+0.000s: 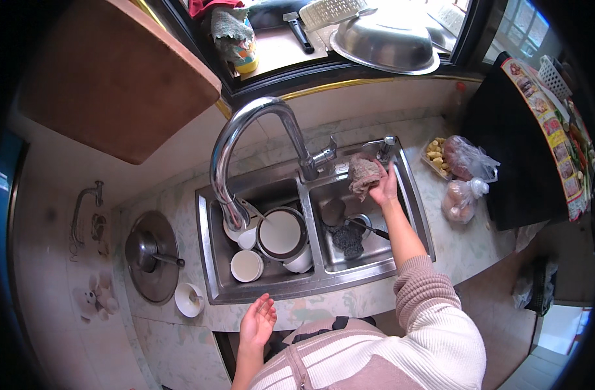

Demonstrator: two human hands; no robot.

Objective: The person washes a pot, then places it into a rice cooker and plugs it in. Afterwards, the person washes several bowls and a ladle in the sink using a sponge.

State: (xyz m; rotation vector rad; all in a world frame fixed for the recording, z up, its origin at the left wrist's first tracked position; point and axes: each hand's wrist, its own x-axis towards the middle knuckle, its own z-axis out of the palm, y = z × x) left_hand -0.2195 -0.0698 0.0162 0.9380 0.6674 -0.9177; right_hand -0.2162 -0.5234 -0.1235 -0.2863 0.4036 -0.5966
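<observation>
My right hand (386, 186) grips a crumpled, brownish cloth (363, 176) over the back of the right basin (321, 192) of a steel double sink. Beneath it lie a ladle (333, 212) with a black handle and a dark scouring pad (348, 241), beside the drain. My left hand (258, 321) hangs bare, palm up and fingers apart, just in front of the sink's front rim. In the left basin (219, 263) are a large white round vessel (280, 232) with a dark rim, stacked white bowls (247, 266) and other white dishes, partly hidden.
A tall chrome faucet (258, 105) arches over the left basin. Left on the counter are a round metal lid (151, 287) and a white bowl (189, 300). Plastic bags (460, 200) of food lie to the right. A brown panel (122, 83) juts in at upper left.
</observation>
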